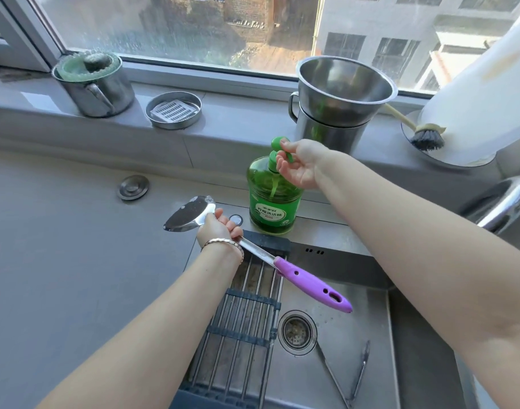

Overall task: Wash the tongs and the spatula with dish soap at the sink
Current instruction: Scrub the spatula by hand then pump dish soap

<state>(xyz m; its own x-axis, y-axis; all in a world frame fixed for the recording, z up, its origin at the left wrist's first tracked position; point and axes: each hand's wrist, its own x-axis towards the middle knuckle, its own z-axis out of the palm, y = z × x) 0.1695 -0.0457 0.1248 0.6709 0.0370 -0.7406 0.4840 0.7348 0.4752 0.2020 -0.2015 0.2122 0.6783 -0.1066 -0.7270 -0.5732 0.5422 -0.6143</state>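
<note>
My left hand (217,228) grips the metal shaft of the spatula (191,215), just behind its steel blade. The blade points up and left over the counter, and the purple handle hangs over the sink (368,317). My right hand (297,165) is closed around the pump head of the green dish soap bottle (272,202), which stands on the sink's back ledge. The metal tongs (346,376) lie spread apart on the sink floor, to the right of the drain (297,332).
A slatted drying rack (238,329) covers the sink's left part. The faucet (504,205) arcs in from the right. On the window sill stand a lidded metal pot (95,84), a soap dish (173,110), stacked steel pots (340,95), a dish brush (424,135) and a paper towel roll (483,93).
</note>
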